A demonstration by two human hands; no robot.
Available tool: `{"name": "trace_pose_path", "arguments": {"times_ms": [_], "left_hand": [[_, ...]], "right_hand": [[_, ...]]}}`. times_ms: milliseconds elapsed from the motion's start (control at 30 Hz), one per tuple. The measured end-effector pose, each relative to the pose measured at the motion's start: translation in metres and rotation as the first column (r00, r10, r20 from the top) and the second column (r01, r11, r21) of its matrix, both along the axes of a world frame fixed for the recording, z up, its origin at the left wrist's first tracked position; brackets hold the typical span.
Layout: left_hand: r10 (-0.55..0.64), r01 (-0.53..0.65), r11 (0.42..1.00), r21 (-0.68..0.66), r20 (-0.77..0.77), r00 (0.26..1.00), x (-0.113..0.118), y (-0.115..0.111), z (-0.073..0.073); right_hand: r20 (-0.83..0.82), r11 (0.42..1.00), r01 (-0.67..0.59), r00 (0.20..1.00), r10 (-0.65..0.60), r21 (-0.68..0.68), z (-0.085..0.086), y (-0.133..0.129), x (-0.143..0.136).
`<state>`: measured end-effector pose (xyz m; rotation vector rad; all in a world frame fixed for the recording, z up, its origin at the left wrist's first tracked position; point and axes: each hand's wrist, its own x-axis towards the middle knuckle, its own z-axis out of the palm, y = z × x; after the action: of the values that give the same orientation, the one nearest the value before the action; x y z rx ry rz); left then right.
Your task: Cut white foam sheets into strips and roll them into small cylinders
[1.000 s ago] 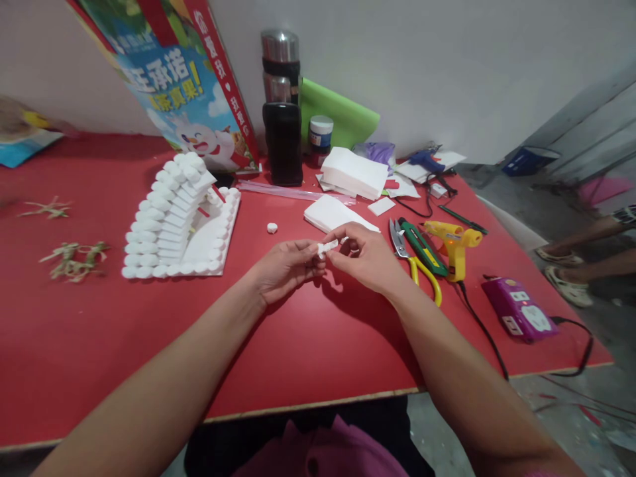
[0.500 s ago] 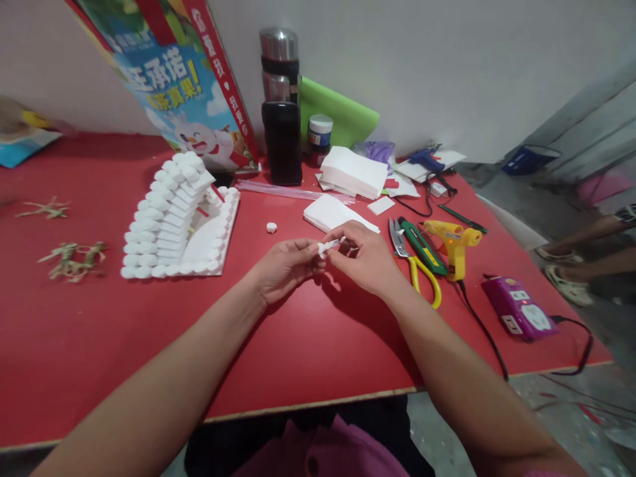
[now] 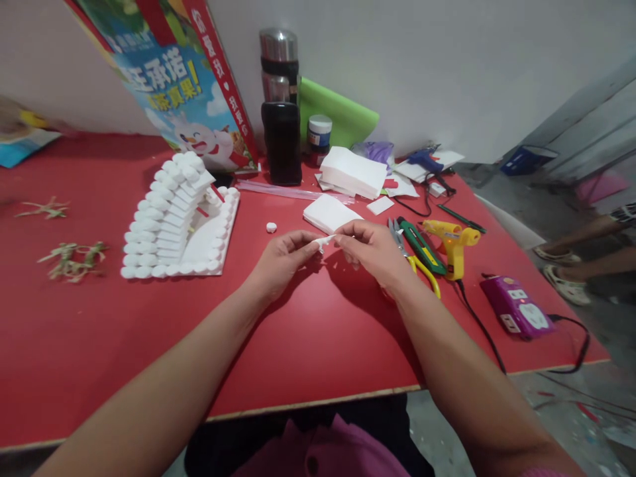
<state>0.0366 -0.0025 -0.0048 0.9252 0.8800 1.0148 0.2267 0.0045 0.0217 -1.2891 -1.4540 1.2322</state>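
Between my two hands a small twisted piece of white paper (image 3: 324, 240) is stretched just above the red table. My left hand (image 3: 287, 260) pinches its left end between thumb and fingers. At the other end, my right hand (image 3: 368, 248) pinches it with thumb and forefinger. A small white wad (image 3: 271, 227) lies on the table beyond my left hand. Behind my hands is a stack of white paper sheets (image 3: 330, 213). To the left stands a white stepped model (image 3: 169, 222), edged with rounded white pads on a flat base.
Right of my right hand lie yellow-handled snips (image 3: 426, 275), a green utility knife (image 3: 422, 246), a yellow glue gun (image 3: 453, 245) and a purple power adapter (image 3: 517, 306) with cords. A thermos (image 3: 279, 59) and a printed box (image 3: 183, 93) stand behind. Another person's legs (image 3: 591, 228) show at right.
My right hand has moved slightly right and its fingers have turned, drawing the white paper out longer between my hands. My left hand has shifted a little.
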Motion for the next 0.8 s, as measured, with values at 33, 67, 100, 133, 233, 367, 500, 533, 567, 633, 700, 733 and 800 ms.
{"name": "trace_pose_path", "arguments": {"times_ms": [33,67,100,133,233,367,500,533,567,633,700,733,800], "left_hand": [[0.019,-0.019,1.000,0.012,-0.022,1.000,0.000,-0.001,0.001],[0.032,-0.031,0.999,0.030,-0.043,0.999,0.001,-0.001,0.002],[0.037,-0.034,0.998,0.055,-0.068,0.997,0.001,-0.001,0.003],[0.036,-0.027,0.996,0.089,-0.098,0.994,0.001,0.000,0.003],[0.036,0.008,0.979,0.203,-0.211,0.977,0.000,0.001,0.005],[0.073,0.021,0.956,0.292,-0.305,0.949,0.000,0.000,0.003],[0.110,0.006,0.949,0.317,-0.347,0.931,0.002,-0.003,0.002],[0.112,0.000,0.950,0.311,-0.342,0.933,0.003,-0.003,0.002],[0.111,-0.007,0.954,0.301,-0.329,0.938,0.003,-0.004,0.002],[0.102,-0.015,0.960,0.280,-0.299,0.949,0.005,-0.005,0.001],[0.089,-0.012,0.964,0.264,-0.282,0.955,0.006,-0.005,0.001],[0.083,-0.008,0.965,0.261,-0.277,0.957,0.007,-0.005,0.001],[0.074,-0.004,0.966,0.259,-0.263,0.962,0.008,-0.006,0.003]], "right_hand": [[0.001,1.000,-0.015,1.000,0.015,-0.003,0.001,0.000,0.000],[0.012,1.000,-0.026,1.000,0.025,0.006,0.002,-0.001,0.000],[0.034,0.999,-0.034,0.999,0.033,0.022,0.002,-0.002,-0.001],[0.070,0.998,-0.040,0.997,0.037,0.046,0.002,-0.003,-0.002],[0.232,0.987,-0.036,0.973,-0.002,0.157,-0.001,-0.005,-0.004],[0.380,0.960,-0.046,0.923,-0.066,0.277,-0.005,-0.006,-0.006],[0.438,0.936,-0.070,0.894,-0.095,0.345,-0.004,-0.008,-0.007],[0.444,0.930,-0.079,0.891,-0.095,0.359,-0.004,-0.009,-0.007],[0.447,0.926,-0.090,0.890,-0.091,0.367,-0.004,-0.009,-0.007],[0.446,0.928,-0.101,0.892,-0.076,0.359,-0.004,-0.007,-0.007],[0.449,0.941,-0.111,0.892,-0.047,0.320,-0.001,-0.005,-0.006],[0.460,0.942,-0.129,0.888,-0.030,0.310,0.002,-0.005,-0.006],[0.492,0.922,-0.156,0.870,-0.042,0.354,0.013,-0.013,-0.006]]}}
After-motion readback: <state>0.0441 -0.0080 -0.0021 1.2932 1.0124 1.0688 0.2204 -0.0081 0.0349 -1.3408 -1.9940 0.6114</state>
